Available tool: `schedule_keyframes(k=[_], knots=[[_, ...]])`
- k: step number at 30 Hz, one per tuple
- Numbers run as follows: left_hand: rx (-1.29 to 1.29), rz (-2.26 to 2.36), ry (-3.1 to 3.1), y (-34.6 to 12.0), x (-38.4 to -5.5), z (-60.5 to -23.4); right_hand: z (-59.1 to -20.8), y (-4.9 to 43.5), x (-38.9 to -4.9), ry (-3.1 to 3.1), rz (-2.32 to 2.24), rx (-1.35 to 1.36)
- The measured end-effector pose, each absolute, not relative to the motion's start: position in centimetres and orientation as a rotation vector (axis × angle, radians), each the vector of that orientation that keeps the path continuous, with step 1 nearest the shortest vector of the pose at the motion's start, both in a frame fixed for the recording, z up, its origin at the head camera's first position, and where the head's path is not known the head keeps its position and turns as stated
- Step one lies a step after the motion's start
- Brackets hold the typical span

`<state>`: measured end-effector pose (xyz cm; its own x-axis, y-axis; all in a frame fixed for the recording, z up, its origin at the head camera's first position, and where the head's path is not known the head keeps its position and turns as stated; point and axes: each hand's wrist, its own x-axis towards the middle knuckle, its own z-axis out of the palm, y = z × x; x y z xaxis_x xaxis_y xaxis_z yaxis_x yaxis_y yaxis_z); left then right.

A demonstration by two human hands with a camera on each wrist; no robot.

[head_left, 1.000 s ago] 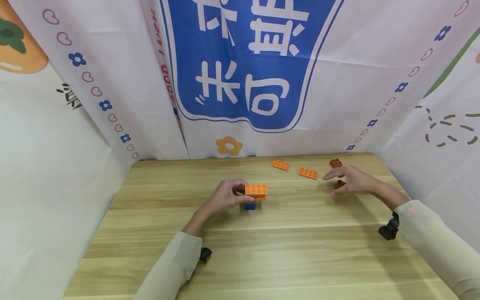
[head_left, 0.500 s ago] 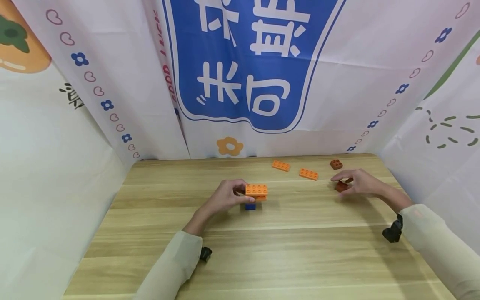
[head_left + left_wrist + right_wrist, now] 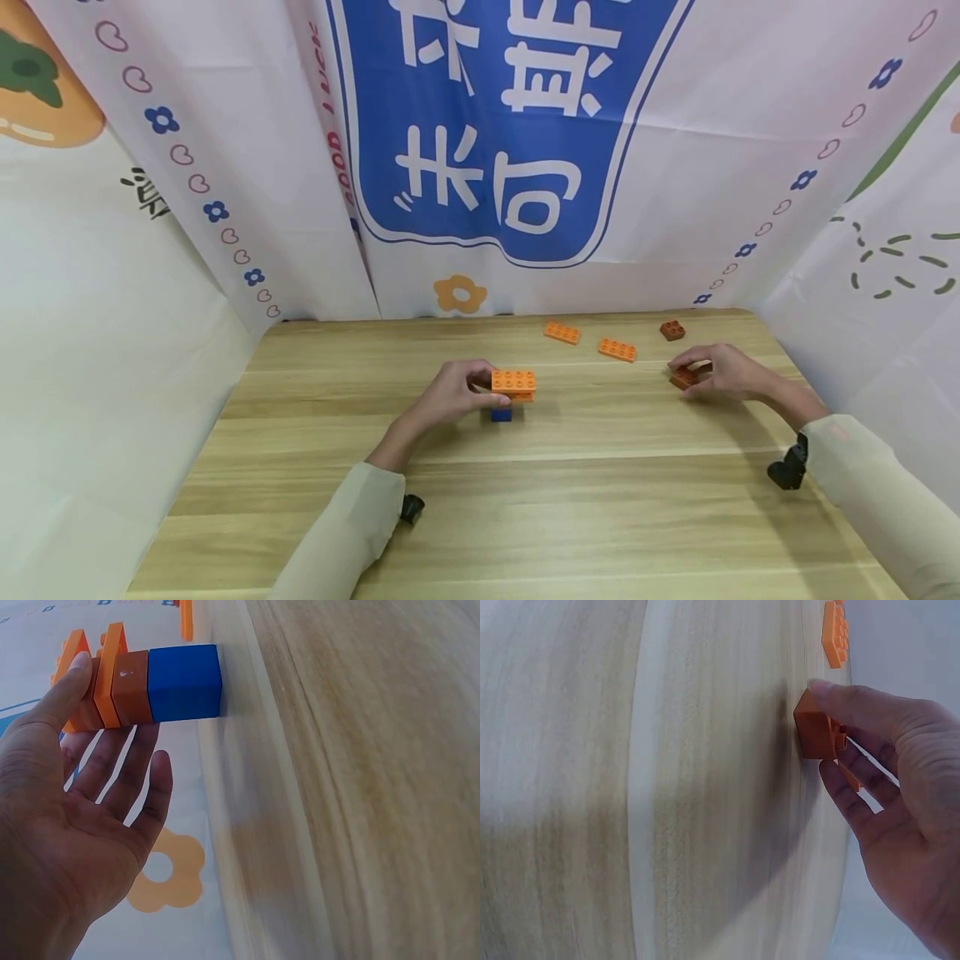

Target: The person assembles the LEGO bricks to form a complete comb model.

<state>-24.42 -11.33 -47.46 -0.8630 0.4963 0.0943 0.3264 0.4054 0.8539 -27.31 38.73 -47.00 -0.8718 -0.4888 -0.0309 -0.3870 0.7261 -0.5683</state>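
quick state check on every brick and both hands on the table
left hand: grip on the brick stack, steadying it on the table
brick stack: upright, orange plates over a brown layer, blue brick at the bottom
right hand: fingers pinch the brown brick
brown brick: on the table, held
second brown brick: loose, studs up, untouched
two orange plates: lying flat, apart, untouched
table: bears all bricks

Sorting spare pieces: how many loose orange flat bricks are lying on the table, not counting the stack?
2. One orange flat brick lies near the table's far edge; the other lies just right of it, toward the right hand. Hands may hide others.
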Motion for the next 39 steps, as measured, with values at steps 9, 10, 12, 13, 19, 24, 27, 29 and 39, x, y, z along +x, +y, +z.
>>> schedule_keyframes(k=[9,10,12,13,19,24,27,29,39], knots=[[0.723,1.454,2.47,-11.42,-24.43,-47.51,-47.53,38.98,-27.39,2.73,-0.886,-0.721],[0.723,1.456,2.467,-11.42,-24.44,-47.52,-47.54,39.0,-27.38,2.725,-0.888,-0.721],[0.729,1.456,2.464,-11.41,-24.45,-47.56,-47.53,39.05,-27.37,2.719,-0.883,-0.725],[0.729,1.456,2.464,-11.41,-24.48,-47.59,-47.52,39.06,-27.37,2.715,-0.884,-0.725],[0.735,1.46,2.465,-11.38,-24.56,-47.62,-47.51,39.19,-27.47,2.721,-0.855,-0.727],[0.739,1.47,2.456,-11.39,-24.49,-47.54,-47.64,39.13,-27.61,2.712,-0.884,-0.741],[0.74,1.47,2.457,-11.39,-24.45,-47.54,-47.75,39.02,-27.63,2.717,-0.899,-0.76],[0.734,1.47,2.458,-11.4,-24.44,-47.55,-47.74,38.91,-27.62,2.722,-0.899,-0.752],[0.694,1.474,2.47,-11.43,-24.43,-47.7,-47.21,38.45,-27.64,2.746,-0.875,-0.719]])
